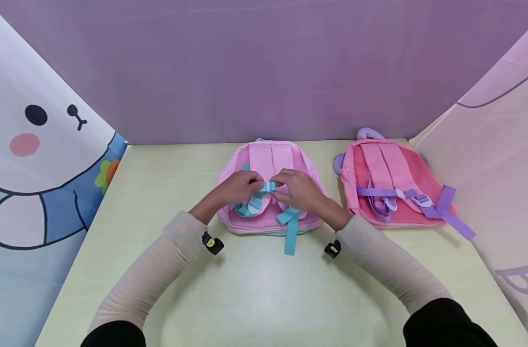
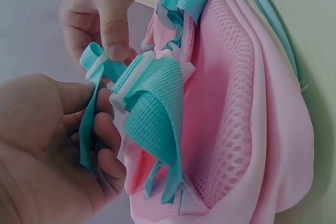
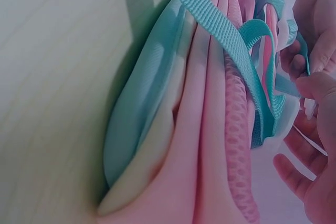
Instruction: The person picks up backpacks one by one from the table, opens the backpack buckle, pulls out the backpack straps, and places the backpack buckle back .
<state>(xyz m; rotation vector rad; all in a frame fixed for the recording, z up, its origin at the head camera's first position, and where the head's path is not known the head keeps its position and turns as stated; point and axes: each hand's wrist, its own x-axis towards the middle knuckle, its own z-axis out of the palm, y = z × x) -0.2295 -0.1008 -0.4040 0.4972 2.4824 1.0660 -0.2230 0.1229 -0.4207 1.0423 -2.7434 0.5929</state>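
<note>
A pink child's backpack (image 1: 261, 156) lies on the table, its shoulder-strap side up. Above its middle, my left hand (image 1: 242, 187) and right hand (image 1: 298, 189) meet at a narrow teal strap (image 1: 269, 186). In the left wrist view, the strap's loose tail runs between the left thumb and curled fingers. From the far side, the right hand (image 2: 105, 19) pinches the strap beside a small white slider (image 2: 95, 70). A wider teal strap with a white buckle (image 2: 134, 80) hangs close by. Another teal strap end (image 1: 291, 236) drapes over the backpack's lower edge.
A second pink backpack (image 1: 400, 164) with purple straps lies to the right on the pale table (image 1: 264, 294). Behind the table stands a purple panel (image 1: 264, 72). A panel with a cartoon face (image 1: 51, 159) borders the left side, and a pale panel (image 1: 498, 159) the right.
</note>
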